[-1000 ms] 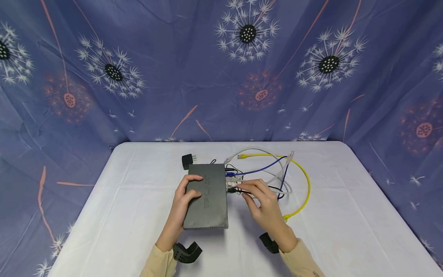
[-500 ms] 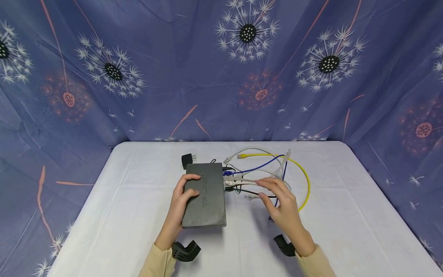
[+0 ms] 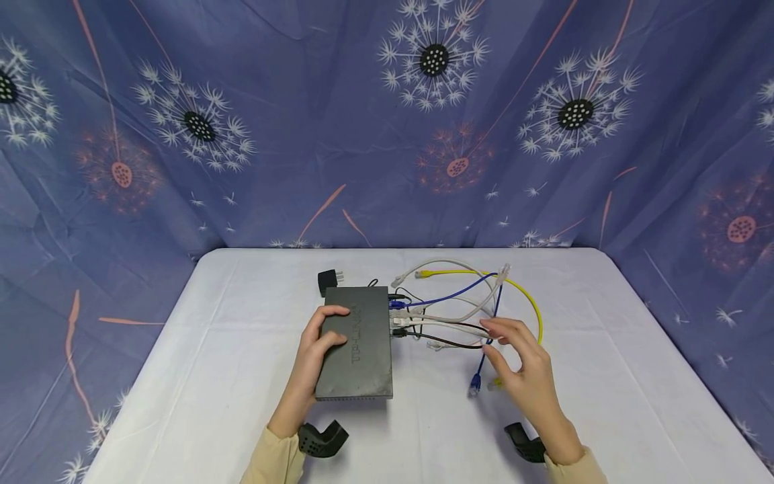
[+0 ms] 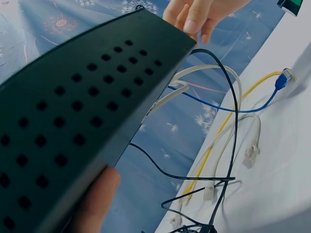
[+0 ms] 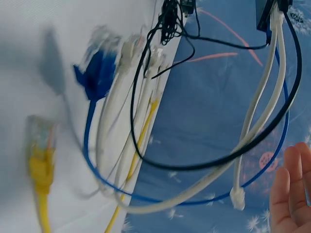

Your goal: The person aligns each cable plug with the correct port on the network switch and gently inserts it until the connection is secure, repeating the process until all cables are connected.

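My left hand grips the left side of a dark grey network switch, holding it above the table. A finger shows under the perforated case in the left wrist view. Blue, white and black cables run from the ports on its right side. My right hand hovers to the right beside the cables, thumb and index finger apart. In the right wrist view its fingers look straight and clear of the cables. The loose blue connector hangs below that hand's thumb.
A yellow cable curves behind the right hand. White cable ends lie at the back. A black plug adapter stands behind the switch. The white table meets a blue patterned curtain.
The right hand has drawn away from the ports, moving right along the cables, and its fingers have spread. The blue connector has come into sight. The switch has shifted slightly left.
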Tool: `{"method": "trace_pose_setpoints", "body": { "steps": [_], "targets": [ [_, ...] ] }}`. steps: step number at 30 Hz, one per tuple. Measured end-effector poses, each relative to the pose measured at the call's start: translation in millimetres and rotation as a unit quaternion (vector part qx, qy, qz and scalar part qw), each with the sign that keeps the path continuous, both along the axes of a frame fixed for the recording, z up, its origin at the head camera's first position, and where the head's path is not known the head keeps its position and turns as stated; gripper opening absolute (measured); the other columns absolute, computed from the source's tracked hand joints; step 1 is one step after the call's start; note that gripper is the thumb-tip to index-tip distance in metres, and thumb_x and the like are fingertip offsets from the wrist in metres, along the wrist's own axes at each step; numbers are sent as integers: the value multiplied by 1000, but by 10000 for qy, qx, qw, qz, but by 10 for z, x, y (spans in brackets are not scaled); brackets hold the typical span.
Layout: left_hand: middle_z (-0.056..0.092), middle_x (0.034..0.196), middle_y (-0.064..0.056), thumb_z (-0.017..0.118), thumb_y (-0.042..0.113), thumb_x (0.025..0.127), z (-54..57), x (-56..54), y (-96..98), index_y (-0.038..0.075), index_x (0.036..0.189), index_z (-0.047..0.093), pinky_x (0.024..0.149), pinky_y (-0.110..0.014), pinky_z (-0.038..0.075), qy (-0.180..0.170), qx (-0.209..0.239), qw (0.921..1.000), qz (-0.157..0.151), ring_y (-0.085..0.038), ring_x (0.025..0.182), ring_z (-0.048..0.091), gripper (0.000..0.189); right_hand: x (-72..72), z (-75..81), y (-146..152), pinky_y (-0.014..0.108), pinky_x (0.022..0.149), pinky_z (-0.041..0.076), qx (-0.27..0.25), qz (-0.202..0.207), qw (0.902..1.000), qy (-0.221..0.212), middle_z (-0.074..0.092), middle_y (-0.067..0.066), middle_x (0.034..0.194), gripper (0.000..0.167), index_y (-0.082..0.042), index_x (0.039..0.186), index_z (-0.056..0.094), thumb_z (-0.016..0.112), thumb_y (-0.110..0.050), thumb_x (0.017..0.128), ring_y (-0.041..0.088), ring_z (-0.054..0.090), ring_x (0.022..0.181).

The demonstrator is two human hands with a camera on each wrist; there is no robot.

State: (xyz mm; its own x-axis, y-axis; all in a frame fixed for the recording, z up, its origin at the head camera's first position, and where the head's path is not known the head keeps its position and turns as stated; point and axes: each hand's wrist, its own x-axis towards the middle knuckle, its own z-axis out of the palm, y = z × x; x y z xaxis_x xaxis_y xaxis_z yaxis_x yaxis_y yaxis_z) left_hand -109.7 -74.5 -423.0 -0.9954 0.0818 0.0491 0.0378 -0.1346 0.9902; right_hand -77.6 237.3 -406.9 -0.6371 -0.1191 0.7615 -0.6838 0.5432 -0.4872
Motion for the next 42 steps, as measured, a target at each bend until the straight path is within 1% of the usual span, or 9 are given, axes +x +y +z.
{"method": "trace_pose_setpoints", "body": {
  "steps": [6, 13, 16, 21, 25, 28, 36, 39, 42],
  "targets": [
    [47, 129, -7, 50, -1, 82, -5, -7, -19, 6, 120, 57, 89, -42, 31, -12, -50, 10000, 10, -26, 110, 43, 40, 135, 163, -29, 17, 77, 43, 23, -239, 9997, -55, 62, 23, 97, 45, 11, 103, 65, 66, 24, 60, 21, 57, 82],
    [47, 130, -7, 49, -1, 82, -14, -5, -33, 6, 121, 56, 89, -42, 30, -24, -68, 10000, 27, -25, 110, 42, 40, 184, 132, 28, 16, 77, 42, 12, -379, 9991, -207, 62, 21, 98, 46, 11, 104, 65, 67, 26, 61, 18, 57, 83],
    [46, 129, -7, 49, -2, 82, -15, -6, -37, 5, 121, 56, 89, -42, 30, -17, -23, 10000, 34, -26, 109, 42, 40, 203, 126, 54, 15, 76, 42, 51, -487, 9980, -402, 61, 22, 98, 44, 11, 103, 65, 68, 26, 62, 18, 57, 81],
    [45, 130, -8, 48, -3, 82, -18, -3, -43, 5, 121, 55, 88, -41, 31, -46, 31, 10000, 26, -26, 108, 41, 40, 182, -41, 176, 14, 75, 43, 82, -596, 9954, -747, 61, 21, 100, 43, 11, 106, 64, 70, 24, 65, 18, 58, 80],
    [44, 130, -8, 48, -2, 83, -19, 0, -45, 5, 121, 55, 88, -41, 32, -64, 42, 10000, 15, -26, 108, 41, 40, 159, -235, 310, 14, 76, 43, 82, -642, 9934, -951, 61, 18, 104, 50, 8, 113, 63, 71, 22, 67, 13, 59, 82],
    [44, 130, -8, 48, -2, 83, -19, 1, -47, 5, 121, 55, 87, -41, 32, -61, 42, 10000, 11, -26, 109, 41, 40, 163, -328, 379, 14, 76, 44, 89, -633, 9926, -1034, 61, 16, 105, 54, 6, 118, 62, 72, 22, 67, 10, 59, 84],
    [44, 132, -6, 49, -1, 82, -22, 1, -50, 6, 121, 56, 88, -42, 30, -49, -55, 10000, 39, -25, 110, 40, 40, 175, -436, 487, 12, 70, 45, 285, -705, 9895, -1225, 60, 7, 105, 57, 2, 121, 60, 71, 21, 68, 8, 60, 81],
    [44, 133, -6, 49, -1, 83, -22, -1, -50, 7, 121, 56, 89, -43, 30, -56, -56, 10000, 26, -25, 111, 40, 40, 183, -472, 511, 11, 69, 45, 258, -742, 9880, -1333, 60, 0, 106, 58, 1, 122, 60, 72, 20, 69, 6, 60, 78],
    [44, 133, -6, 49, -1, 83, -22, 0, -57, 7, 121, 56, 89, -43, 30, -62, -67, 10000, 36, -25, 111, 40, 40, 184, -524, 535, 13, 68, 45, 243, -723, 9861, -1477, 60, -1, 107, 58, 2, 123, 59, 72, 19, 69, 7, 60, 77]
  ]
}}
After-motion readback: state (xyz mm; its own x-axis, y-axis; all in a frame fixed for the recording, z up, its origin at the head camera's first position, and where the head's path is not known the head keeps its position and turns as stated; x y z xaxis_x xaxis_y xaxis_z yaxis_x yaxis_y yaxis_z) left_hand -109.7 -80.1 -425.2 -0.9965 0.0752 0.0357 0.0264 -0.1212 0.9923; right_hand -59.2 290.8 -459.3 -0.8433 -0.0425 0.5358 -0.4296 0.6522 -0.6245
